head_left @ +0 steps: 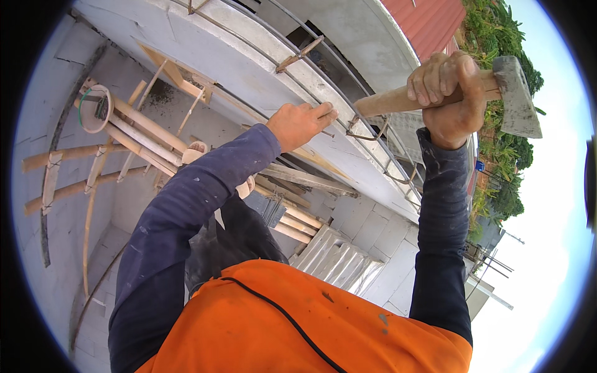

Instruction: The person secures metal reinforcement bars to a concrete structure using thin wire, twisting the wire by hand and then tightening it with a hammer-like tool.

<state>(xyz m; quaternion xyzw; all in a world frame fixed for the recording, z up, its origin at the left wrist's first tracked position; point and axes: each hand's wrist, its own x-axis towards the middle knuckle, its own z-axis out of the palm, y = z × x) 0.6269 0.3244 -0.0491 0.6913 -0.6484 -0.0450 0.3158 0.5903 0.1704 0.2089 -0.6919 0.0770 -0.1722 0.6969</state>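
Note:
My right hand (451, 102) grips the wooden handle of a hatchet-like hammer (517, 96) at upper right, its dusty metal head raised beside my knuckles. My left hand (301, 124) is at the centre, fingers curled and close together beside a thin steel bar along the wall edge; what they hold, if anything, I cannot make out. Bent steel bars and ties (370, 137) run along the top of the pale concrete wall (348, 161), just right of my left hand and under the hammer's handle.
Below me are wooden poles (146, 130) under my sandalled feet, a round bucket (93, 109), timber planks (305, 177) and a ribbed sheet (336, 258). Curved bamboo rails (68, 158) stand at left. A red corrugated roof (423, 22), trees and sky lie beyond the wall.

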